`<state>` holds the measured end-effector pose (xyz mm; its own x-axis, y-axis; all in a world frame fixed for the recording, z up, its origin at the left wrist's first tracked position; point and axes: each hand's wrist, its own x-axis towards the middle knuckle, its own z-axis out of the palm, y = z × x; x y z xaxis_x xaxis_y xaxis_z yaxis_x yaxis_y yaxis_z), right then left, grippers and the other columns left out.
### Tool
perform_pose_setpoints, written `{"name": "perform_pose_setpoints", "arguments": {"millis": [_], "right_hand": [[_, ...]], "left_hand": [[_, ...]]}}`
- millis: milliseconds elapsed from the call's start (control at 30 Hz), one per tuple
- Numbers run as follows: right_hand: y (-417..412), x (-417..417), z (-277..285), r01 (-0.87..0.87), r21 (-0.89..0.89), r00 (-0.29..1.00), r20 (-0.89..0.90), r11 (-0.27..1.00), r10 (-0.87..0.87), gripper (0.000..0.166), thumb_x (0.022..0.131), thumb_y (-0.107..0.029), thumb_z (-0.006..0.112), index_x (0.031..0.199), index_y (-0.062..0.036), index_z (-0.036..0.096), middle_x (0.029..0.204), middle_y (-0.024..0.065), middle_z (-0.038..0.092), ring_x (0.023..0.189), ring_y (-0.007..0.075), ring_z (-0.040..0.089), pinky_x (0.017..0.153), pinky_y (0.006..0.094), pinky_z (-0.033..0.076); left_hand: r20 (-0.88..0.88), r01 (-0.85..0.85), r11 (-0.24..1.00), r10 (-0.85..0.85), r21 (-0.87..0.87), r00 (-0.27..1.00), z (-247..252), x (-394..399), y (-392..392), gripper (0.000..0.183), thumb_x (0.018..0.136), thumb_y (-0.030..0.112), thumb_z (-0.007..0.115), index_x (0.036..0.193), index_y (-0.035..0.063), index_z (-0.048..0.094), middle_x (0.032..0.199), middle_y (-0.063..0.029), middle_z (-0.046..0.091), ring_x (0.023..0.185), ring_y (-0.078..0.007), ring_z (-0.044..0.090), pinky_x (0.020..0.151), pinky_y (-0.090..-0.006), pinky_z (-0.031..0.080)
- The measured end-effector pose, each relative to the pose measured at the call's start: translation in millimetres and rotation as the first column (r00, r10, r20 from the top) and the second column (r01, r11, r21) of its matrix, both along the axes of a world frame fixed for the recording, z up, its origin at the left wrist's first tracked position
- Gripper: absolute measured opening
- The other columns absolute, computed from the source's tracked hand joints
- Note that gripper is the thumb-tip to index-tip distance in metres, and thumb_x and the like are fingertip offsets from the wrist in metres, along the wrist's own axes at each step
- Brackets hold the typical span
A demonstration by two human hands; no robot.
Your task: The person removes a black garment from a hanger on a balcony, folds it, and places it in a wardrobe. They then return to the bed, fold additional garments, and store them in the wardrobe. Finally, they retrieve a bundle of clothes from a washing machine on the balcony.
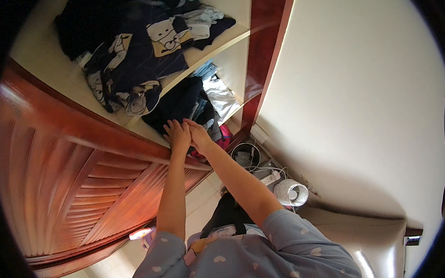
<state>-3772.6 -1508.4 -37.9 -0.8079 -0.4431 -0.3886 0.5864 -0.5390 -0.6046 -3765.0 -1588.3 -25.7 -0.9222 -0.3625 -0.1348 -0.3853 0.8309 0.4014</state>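
My left hand (179,136) and my right hand (199,134) are side by side in front of the wardrobe's lower shelf, touching near the fingers. The left fingers are spread, and nothing shows in either hand. Just beyond the fingertips lies a black folded garment (180,100) with denim-like blue cloth (199,108) beside it; contact with the cloth cannot be made out. On the shelf above is a heap of dark clothes, including a navy garment with cartoon faces (169,38). A shiny white item (220,96) lies right of the black garment.
A red-brown louvred wardrobe door (97,181) stands at left, close to my left arm. A pinkish-red item (225,135) sits low in the wardrobe. At right are a bin (259,156), a white power strip (270,178) with cables, a lamp (291,192) and a pale wall (347,96).
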Motion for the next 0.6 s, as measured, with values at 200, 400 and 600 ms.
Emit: {"name": "perform_pose_setpoints", "arguments": {"millis": [200, 400, 600], "right_hand": [[-6, 17, 2, 0.021, 0.088, 1.000, -0.017, 0.996, -0.019, 0.035, 0.089, -0.014, 0.043, 0.122, -0.0054, 0.046, 0.093, 0.0078, 0.060, 0.080, 0.0133, 0.057, 0.065, 0.0247, 0.048], [-36, 51, 2, 0.174, 0.198, 0.929, -0.357, 0.965, -0.094, 0.033, 0.091, -0.018, 0.043, 0.120, -0.0030, 0.047, 0.108, 0.0101, 0.057, 0.094, 0.0164, 0.054, 0.083, 0.0260, 0.043], [-67, 116, 46, 0.326, 0.375, 0.658, -0.749, 0.868, 0.077, 0.050, 0.093, -0.034, 0.037, 0.129, 0.0017, 0.036, 0.134, 0.0160, 0.035, 0.124, 0.0258, 0.032, 0.104, 0.0319, 0.021]], "left_hand": [[-0.235, 0.064, 0.966, -0.003, 0.249, 0.972, -19, 23, -10, 0.053, 0.089, 0.031, 0.029, 0.124, -0.0090, 0.037, 0.132, -0.0296, 0.030, 0.124, -0.0476, 0.024, 0.101, -0.0513, 0.021], [-0.431, 0.041, 0.870, 0.202, 0.491, 0.880, 0, 96, -10, 0.041, 0.088, 0.022, 0.036, 0.117, -0.0063, 0.045, 0.115, -0.0300, 0.047, 0.110, -0.0401, 0.045, 0.092, -0.0382, 0.036], [-0.292, -0.027, 0.792, 0.256, 0.609, 0.921, 4, 186, -33, 0.035, 0.084, 0.013, 0.043, 0.116, -0.0006, 0.049, 0.106, -0.0272, 0.054, 0.099, -0.0367, 0.053, 0.080, -0.0411, 0.043]]}}
